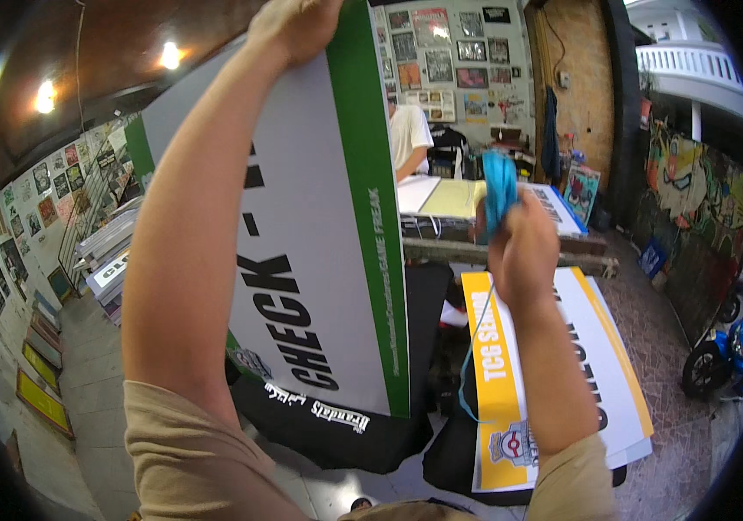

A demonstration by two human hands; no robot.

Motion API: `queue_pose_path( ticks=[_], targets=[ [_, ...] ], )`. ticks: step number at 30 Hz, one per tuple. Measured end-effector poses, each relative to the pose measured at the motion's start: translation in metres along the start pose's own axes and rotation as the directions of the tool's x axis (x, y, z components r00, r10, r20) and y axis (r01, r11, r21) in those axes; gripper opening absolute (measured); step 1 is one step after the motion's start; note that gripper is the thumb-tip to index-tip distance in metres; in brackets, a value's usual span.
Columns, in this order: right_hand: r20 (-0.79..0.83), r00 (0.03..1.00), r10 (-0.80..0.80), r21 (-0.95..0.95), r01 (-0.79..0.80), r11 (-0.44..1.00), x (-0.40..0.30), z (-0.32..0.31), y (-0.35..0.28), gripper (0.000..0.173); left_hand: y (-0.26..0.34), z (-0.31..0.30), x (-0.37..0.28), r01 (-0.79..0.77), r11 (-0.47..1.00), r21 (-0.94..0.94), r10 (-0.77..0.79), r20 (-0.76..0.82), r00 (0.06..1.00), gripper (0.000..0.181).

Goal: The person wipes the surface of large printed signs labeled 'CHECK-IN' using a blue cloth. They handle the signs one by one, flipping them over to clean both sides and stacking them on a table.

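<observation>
My left hand (296, 29) is at the top edge of a large grey signboard (309, 215) with green borders and black lettering, and grips it upright and tilted before me. The fingers on its far side are hidden. In my right hand (527, 251) is a bundle of light-blue cord (500, 189), blurred by motion. A loose strand (464, 384) hangs from it, down across a yellow-bordered white sign (501, 407). That sign lies to the right, partly behind my forearm, on top of another sheet.
A person in a white shirt (410, 137) is behind a worktable (508, 244) with papers on it. Black fabric (345, 446) lies below the signboard. Stacked boards (107, 260) stand left, frames (42, 397) lean on the wall, and a blue motorcycle (729, 358) is far right.
</observation>
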State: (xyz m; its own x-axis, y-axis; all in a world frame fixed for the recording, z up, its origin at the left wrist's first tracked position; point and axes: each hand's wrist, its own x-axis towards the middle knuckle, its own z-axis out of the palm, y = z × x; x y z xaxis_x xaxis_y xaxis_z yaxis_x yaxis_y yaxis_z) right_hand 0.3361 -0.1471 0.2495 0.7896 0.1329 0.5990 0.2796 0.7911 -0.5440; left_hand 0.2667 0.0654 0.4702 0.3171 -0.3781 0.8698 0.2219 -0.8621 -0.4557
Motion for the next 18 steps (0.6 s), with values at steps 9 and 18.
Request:
queue_pose_path(
  ticks=[9,18],
  targets=[
    [0.886,0.277,-0.373,-0.295,0.956,0.008,0.133,0.173,-0.072,0.026,-0.026,0.001,0.017,0.316,0.21,-0.925,-0.116,0.298,0.948,0.046],
    [0.919,0.39,-0.054,-0.394,0.909,-0.139,0.132,0.17,-0.063,0.042,-0.147,-0.031,-0.148,0.452,0.808,-0.379,-0.581,-0.381,0.719,0.069]
  ],
)
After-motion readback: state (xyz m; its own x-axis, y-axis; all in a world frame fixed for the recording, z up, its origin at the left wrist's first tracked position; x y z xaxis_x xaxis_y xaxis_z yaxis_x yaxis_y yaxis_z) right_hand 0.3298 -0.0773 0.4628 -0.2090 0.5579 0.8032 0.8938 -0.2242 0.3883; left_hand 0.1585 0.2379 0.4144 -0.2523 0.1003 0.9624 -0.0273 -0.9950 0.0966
